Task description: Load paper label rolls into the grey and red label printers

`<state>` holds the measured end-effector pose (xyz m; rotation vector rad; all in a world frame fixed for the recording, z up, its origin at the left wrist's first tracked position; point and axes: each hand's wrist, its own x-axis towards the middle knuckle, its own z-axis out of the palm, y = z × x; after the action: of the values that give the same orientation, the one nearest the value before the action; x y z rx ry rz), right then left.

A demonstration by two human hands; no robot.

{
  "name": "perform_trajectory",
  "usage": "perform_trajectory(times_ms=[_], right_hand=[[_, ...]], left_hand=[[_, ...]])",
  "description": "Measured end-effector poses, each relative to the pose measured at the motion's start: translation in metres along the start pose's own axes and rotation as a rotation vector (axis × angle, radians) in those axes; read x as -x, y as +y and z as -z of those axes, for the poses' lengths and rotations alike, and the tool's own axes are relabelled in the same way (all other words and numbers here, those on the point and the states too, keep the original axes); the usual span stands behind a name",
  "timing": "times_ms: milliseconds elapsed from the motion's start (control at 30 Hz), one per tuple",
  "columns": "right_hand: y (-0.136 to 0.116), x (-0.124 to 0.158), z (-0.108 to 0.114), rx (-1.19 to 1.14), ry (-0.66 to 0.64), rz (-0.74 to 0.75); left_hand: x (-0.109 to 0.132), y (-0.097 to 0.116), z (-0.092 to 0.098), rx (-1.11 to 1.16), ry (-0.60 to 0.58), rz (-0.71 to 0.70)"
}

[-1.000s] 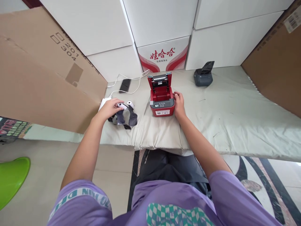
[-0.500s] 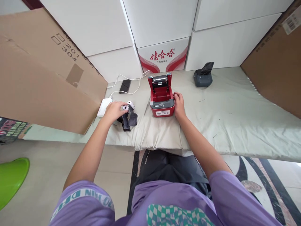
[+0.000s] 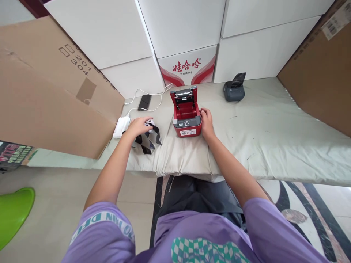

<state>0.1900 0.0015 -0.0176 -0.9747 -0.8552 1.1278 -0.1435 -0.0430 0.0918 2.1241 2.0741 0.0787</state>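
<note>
A red printer [image 3: 187, 132] stands on the cloth-covered surface with its lid [image 3: 184, 95] raised and its paper bay showing no roll. My right hand [image 3: 207, 122] is against the printer's right side, fingers bent and partly hidden behind it. To the left, my left hand [image 3: 139, 126] has its fingers closed at small white paper rolls [image 3: 149, 125]. Dark strips of paper [image 3: 147, 144] trail from them onto the cloth. The hand covers part of the rolls, so whether it grips one or both is unclear.
A white power strip [image 3: 121, 127] with a white cable lies left of my left hand, near a dark phone-like slab [image 3: 144, 102]. Back right stands a small dark printer [image 3: 234, 91]. White cartons [image 3: 189, 67] line the back; brown cardboard [image 3: 63, 95] leans at the left.
My left hand has shifted slightly right over the rolls, covering more of them, and the dark strips have twisted. My right hand stays at the printer. The view has moved slightly.
</note>
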Motion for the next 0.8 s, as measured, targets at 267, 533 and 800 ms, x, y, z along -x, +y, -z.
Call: perform_trajectory(times_ms=[267,533,800], right_hand=[[0.012,-0.007,0.003,0.046,-0.029,0.020],[0.011,-0.006,0.003,0.042,-0.010,0.019],[0.011,-0.007,0.003,0.042,-0.004,0.016]], left_hand=[[-0.001,0.005,0.006,0.308,0.173,-0.001],[-0.015,0.040,-0.003,1.156,0.403,-0.188],[-0.043,0.112,-0.019,0.916,0.152,-0.363]])
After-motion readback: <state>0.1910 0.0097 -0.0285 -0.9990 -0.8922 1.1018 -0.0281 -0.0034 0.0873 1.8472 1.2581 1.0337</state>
